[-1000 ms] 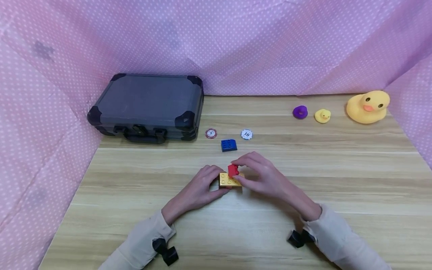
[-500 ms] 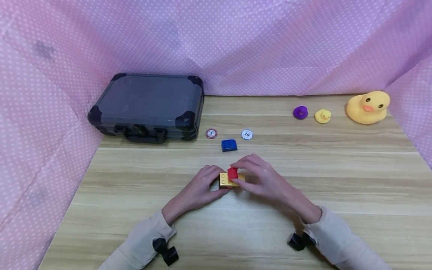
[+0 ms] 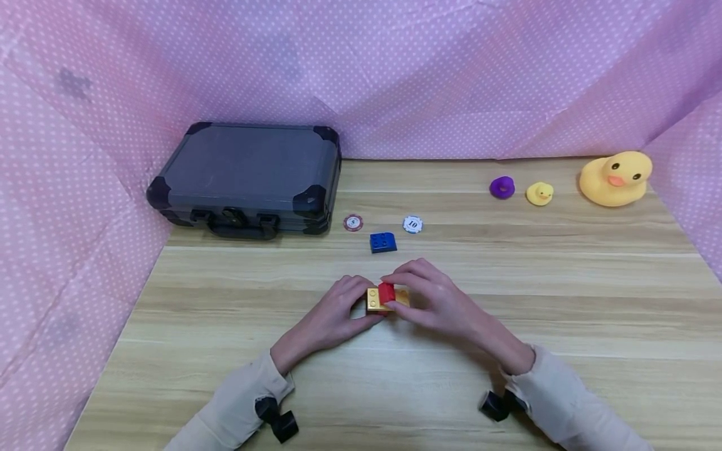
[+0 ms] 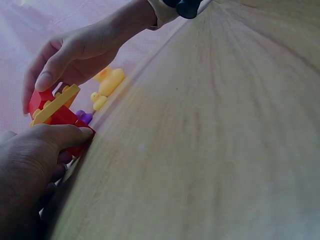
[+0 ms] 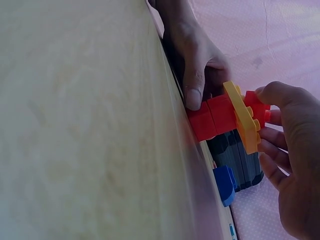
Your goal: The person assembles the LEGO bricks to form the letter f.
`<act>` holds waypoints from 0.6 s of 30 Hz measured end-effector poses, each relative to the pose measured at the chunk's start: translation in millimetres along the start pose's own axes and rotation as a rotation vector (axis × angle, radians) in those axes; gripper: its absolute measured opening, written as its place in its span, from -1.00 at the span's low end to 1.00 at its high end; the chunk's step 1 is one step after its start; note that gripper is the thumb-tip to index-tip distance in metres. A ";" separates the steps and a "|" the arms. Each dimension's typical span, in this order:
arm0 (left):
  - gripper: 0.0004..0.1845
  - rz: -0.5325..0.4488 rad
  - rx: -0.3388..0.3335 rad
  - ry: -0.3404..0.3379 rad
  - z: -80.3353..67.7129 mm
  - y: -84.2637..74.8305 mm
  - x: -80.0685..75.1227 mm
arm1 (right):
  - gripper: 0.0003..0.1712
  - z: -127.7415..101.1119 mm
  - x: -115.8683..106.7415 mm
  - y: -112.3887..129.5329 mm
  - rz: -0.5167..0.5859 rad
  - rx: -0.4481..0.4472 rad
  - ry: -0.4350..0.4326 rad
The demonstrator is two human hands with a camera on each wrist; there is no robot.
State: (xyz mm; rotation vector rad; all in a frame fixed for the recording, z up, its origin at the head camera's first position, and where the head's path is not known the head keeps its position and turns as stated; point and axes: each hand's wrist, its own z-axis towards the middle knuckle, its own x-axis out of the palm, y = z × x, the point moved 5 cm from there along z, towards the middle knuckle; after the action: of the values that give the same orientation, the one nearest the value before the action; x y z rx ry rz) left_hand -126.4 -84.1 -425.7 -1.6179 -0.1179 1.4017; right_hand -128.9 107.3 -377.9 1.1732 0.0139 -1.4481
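My two hands point(image 3: 333, 316) point(image 3: 437, 299) pinching one yellow plate point(image 3: 376, 301) and red brick point(image 3: 387, 292), one blue brick point(image 3: 383, 242) just beyond.

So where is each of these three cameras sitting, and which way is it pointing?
Head: above, facing forward and down at the table; both hands and sleeves show.
Left wrist: low by the left hand, facing the right hand across the bricks.
Right wrist: low by the right hand, facing the left hand.
All share the yellow brick and small red brick.
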 end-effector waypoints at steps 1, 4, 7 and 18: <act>-0.58 -0.001 -0.001 0.001 0.2 -0.2 -0.1 | -0.56 0.1 0.2 0.1 0.003 0.002 0.001; -0.57 -0.001 0.001 0.000 0.4 -0.7 -0.2 | -0.55 0.4 0.7 0.6 0.007 0.008 0.003; -0.57 0.001 0.008 -0.002 0.5 -1.1 -0.1 | -0.55 1.0 1.3 1.1 0.012 0.008 0.001; -0.58 0.003 0.031 -0.007 0.1 -0.9 -0.1 | -0.56 2.7 4.8 3.0 0.018 0.001 0.000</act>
State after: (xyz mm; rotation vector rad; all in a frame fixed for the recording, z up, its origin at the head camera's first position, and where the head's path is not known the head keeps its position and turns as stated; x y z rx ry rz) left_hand -126.0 -83.6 -425.0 -1.5886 -0.0974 1.4053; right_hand -127.2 101.2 -377.9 1.1716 0.0027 -1.4322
